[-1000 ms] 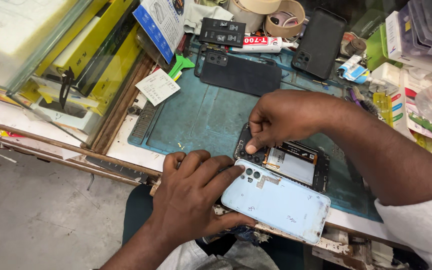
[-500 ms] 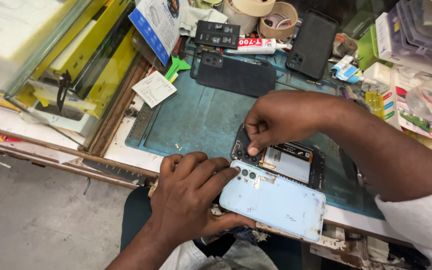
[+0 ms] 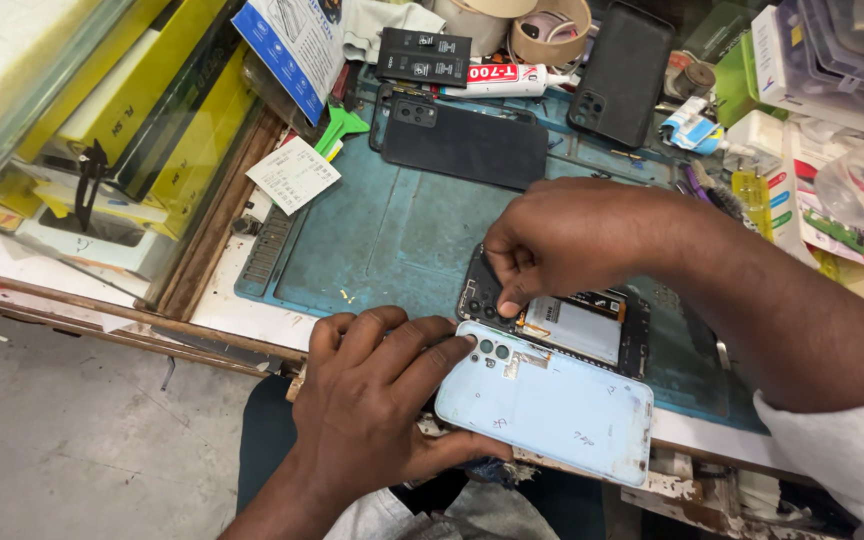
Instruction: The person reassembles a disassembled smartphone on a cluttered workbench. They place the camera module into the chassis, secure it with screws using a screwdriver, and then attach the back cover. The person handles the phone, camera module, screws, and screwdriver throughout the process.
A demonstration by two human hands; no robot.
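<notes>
On the blue mat's (image 3: 372, 230) near edge we grip the pale blue back cover (image 3: 552, 410) with our left hand (image 3: 372, 410); right hand (image 3: 552, 240) pinches at the opened phone (image 3: 572, 325) just behind. Black phone (image 3: 467, 145), glue tube (image 3: 507, 80) lie beyond.

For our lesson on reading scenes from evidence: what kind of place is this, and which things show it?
Probably a phone repair bench: an opened phone with its light blue back cover off, on a blue work mat, with a glue tube nearby.

Bare mat (image 3: 372, 235) left of the opened phone (image 3: 577, 325) gives room; a black cover (image 3: 467, 145), glue tube (image 3: 507, 78) and boxes (image 3: 812, 60) crowd far and right.
</notes>
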